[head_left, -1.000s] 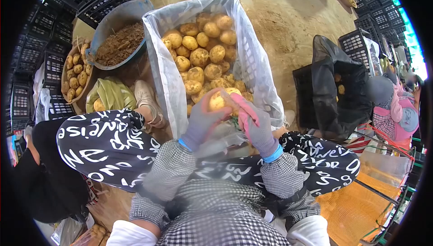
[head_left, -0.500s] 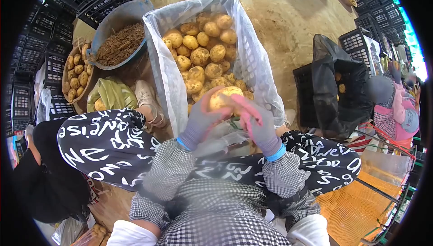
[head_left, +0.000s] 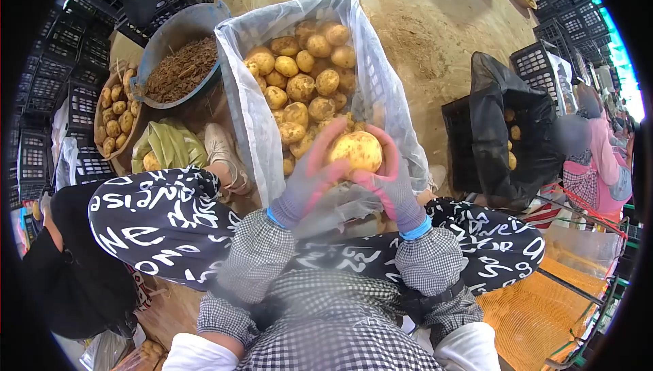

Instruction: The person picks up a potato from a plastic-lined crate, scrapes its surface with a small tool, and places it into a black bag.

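Observation:
A large yellow potato (head_left: 356, 151) with brown specks is held between my two gloved hands, above the near end of a crate lined with white plastic (head_left: 388, 92). My left hand (head_left: 309, 177) grips its left side, thumb in front and fingers behind. My right hand (head_left: 390, 179) closes around its right side, with the thumb below. Both gloves are grey with pink fingers. Beyond the hands, many soil-marked potatoes (head_left: 300, 87) lie in the lined crate, some hidden by my hands.
Left of the crate stand a blue tub (head_left: 147, 51) of soil-like debris, a basket of potatoes (head_left: 109, 116) and a green sack (head_left: 173, 143). To the right is a crate lined with black plastic (head_left: 486, 126) holding several potatoes. Another person (head_left: 598, 146) sits at far right, one in black (head_left: 75, 269) at left.
The potato has been turned and moved slightly right, showing its broad face. My right fingers have shifted from across its front to its right side.

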### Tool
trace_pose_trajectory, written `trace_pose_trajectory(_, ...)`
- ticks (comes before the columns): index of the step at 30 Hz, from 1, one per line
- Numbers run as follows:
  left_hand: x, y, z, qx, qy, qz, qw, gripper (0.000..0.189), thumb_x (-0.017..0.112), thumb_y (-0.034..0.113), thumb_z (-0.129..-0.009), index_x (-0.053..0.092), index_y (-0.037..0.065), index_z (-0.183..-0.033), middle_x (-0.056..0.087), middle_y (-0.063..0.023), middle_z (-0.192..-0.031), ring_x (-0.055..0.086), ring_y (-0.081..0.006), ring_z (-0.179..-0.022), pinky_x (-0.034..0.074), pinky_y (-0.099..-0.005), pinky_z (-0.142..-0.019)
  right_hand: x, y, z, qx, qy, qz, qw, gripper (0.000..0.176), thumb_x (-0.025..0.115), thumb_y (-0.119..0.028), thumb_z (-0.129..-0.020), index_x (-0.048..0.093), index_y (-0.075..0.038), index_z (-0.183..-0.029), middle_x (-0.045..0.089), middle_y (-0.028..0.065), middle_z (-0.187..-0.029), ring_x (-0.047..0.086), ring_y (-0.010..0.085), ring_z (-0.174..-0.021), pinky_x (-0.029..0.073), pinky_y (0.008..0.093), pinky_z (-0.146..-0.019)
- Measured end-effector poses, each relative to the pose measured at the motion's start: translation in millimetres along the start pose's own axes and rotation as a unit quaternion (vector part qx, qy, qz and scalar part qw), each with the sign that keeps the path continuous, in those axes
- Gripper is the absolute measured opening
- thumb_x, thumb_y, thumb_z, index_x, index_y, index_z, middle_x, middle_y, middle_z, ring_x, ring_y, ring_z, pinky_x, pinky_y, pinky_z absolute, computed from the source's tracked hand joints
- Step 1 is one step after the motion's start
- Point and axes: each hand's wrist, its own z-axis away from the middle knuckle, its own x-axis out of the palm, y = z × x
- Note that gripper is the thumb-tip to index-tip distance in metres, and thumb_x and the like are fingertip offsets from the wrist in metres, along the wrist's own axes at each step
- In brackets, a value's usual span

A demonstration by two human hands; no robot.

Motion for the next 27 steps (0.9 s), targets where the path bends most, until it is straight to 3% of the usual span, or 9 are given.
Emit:
trace_pose_trajectory(7, 2.8, 2.8, 0.8, 0.004, -0.01, 0.099, 0.995, 0.079, 0.074, 0.005, -0.086, 0.029, -0.001, -0.151, 0.041, -0.0107, -0.145, 0.041, -0.0198, -0.134, 0.034, -0.0347, -0.113, -1.7, 3.7, -2.0, -0.07, -0.008, 0.04, 0.997, 0.083, 0.079, 0.0, -0.076, 0.034, -0.002, -0.146, 0.049, 0.0117, -0.136, 0.052, 0.0214, -0.124, 0.047, 0.0363, -0.103)
trace_pose_trajectory(13, 5.4, -6.9, 1.8, 0.055, 0.024, 0.096, 0.994, 0.076, 0.074, -0.005, -0.082, 0.034, 0.0, -0.147, 0.045, -0.0123, -0.14, 0.048, -0.02, -0.128, 0.042, -0.0349, -0.109, 7.5, -10.1, 0.6, -0.004, -0.005, 0.118, 0.993, 0.079, 0.079, 0.001, -0.077, 0.036, -0.001, -0.144, 0.053, 0.0132, -0.133, 0.056, 0.0214, -0.119, 0.05, 0.0357, -0.1)
trace_pose_trajectory(17, 0.6, -9.6, 3.5, -0.079, 0.034, 0.18, 0.98, 0.079, 0.077, 0.0, -0.08, 0.035, 0.004, -0.146, 0.053, -0.0103, -0.129, 0.056, -0.0187, -0.117, 0.049, -0.0318, -0.1, 18.9, -3.9, 2.5, -0.013, -0.012, 0.114, 0.993, 0.069, 0.071, 0.004, -0.083, 0.037, -0.001, -0.144, 0.057, 0.0142, -0.129, 0.061, 0.0236, -0.113, 0.054, 0.0368, -0.095)
trace_pose_trajectory(19, -0.8, -0.2, 4.2, -0.027, 0.057, 0.139, 0.988, 0.081, 0.081, 0.005, -0.078, 0.035, 0.005, -0.146, 0.054, -0.009, -0.126, 0.056, -0.0179, -0.116, 0.05, -0.0297, -0.097, 25.9, -14.6, 8.1, 0.035, 0.016, 0.118, 0.992, 0.051, 0.063, -0.018, -0.093, 0.046, 0.002, -0.138, 0.053, 0.0156, -0.135, 0.059, 0.026, -0.116, 0.054, 0.0367, -0.095)
trace_pose_trajectory(20, 0.0, 6.4, 5.3, 0.035, 0.095, 0.096, 0.99, 0.081, 0.082, 0.006, -0.077, 0.036, 0.005, -0.144, 0.054, -0.0087, -0.126, 0.056, -0.0171, -0.116, 0.05, -0.0294, -0.096, 9.3, 3.7, 8.7, -0.02, 0.036, 0.113, 0.993, 0.054, 0.053, -0.031, -0.098, 0.046, 0.0, -0.141, 0.054, 0.0102, -0.134, 0.06, 0.0196, -0.111, 0.055, 0.0316, -0.082)
trace_pose_trajectory(21, 1.0, 19.6, 9.4, 0.09, 0.126, 0.058, 0.986, 0.081, 0.083, 0.007, -0.076, 0.037, 0.006, -0.143, 0.054, -0.0084, -0.126, 0.056, -0.0163, -0.115, 0.051, -0.0291, -0.095, 27.7, -8.9, 6.8, -0.136, -0.016, 0.227, 0.964, 0.056, 0.038, -0.04, -0.104, 0.044, 0.002, -0.142, 0.05, 0.0167, -0.139, 0.058, 0.0253, -0.118, 0.054, 0.0355, -0.091)
trace_pose_trajectory(22, -2.4, 49.2, 23.0, 0.113, 0.134, 0.089, 0.981, 0.081, 0.083, 0.007, -0.075, 0.037, 0.006, -0.142, 0.054, -0.0083, -0.126, 0.056, -0.0163, -0.115, 0.051, -0.0296, -0.095, 36.4, -18.6, 2.8, -0.096, 0.036, 0.281, 0.954, 0.057, 0.037, -0.04, -0.105, 0.043, 0.0, -0.144, 0.05, 0.0155, -0.139, 0.058, 0.0243, -0.118, 0.054, 0.0333, -0.088)
trace_pose_trajectory(25, -11.6, 178.7, 99.8, 0.142, 0.155, 0.168, 0.963, 0.083, 0.084, 0.006, -0.073, 0.037, 0.007, -0.142, 0.052, -0.0077, -0.127, 0.058, -0.0171, -0.113, 0.052, -0.0319, -0.095, 17.9, -13.3, -13.9, -0.042, 0.101, 0.155, 0.982, 0.051, 0.043, -0.037, -0.104, 0.044, -0.008, -0.146, 0.055, 0.0107, -0.135, 0.06, 0.0178, -0.107, 0.051, 0.0308, -0.084)
trace_pose_trajectory(27, -48.8, 212.6, 138.9, 0.31, 0.297, -0.014, 0.903, 0.084, 0.081, 0.005, -0.069, 0.04, 0.001, -0.141, 0.051, -0.0143, -0.132, 0.064, -0.0265, -0.107, 0.057, -0.0349, -0.092, 17.3, -9.0, -19.3, -0.042, 0.097, 0.184, 0.977, 0.051, 0.044, -0.037, -0.104, 0.045, -0.008, -0.146, 0.056, 0.0117, -0.134, 0.061, 0.0181, -0.103, 0.05, 0.0314, -0.085)
